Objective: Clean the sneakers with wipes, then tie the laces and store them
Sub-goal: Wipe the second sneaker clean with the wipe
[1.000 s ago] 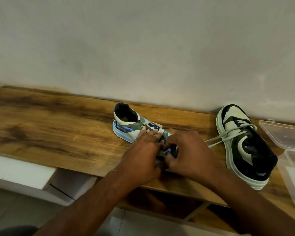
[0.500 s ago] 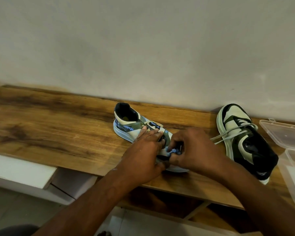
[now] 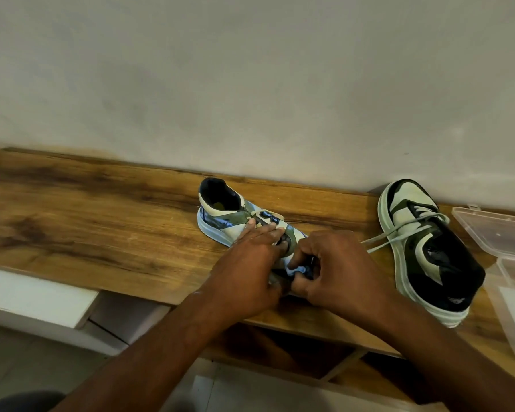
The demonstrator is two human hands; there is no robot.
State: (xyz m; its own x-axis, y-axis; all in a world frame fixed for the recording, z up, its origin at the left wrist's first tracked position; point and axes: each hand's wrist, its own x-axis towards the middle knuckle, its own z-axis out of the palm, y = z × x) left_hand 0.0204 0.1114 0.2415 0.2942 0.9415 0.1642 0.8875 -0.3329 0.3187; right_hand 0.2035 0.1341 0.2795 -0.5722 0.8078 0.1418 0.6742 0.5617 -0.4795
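Observation:
Two green, white and black sneakers lie on a wooden shelf [image 3: 101,227]. The left sneaker [image 3: 220,215] points its heel to the back left; both my hands cover its front half. My left hand [image 3: 247,275] presses down on its tongue and side, fingers laid flat. Over the toe area, my right hand [image 3: 339,269] pinches a pale lace [image 3: 296,269] between thumb and fingers. The right sneaker [image 3: 434,263] lies apart at the right, its pale laces [image 3: 399,236] loose and trailing left over the wood.
A clear plastic box [image 3: 500,233] with its lid open stands at the right edge, beside the right sneaker. A plain wall runs right behind the shelf. A white ledge [image 3: 36,298] sits lower at the left, below the shelf's front edge.
My right hand has shifted slightly and curled its fingers, so a bit of pale lace now shows in its pinch. The left hand and both sneakers stay put.

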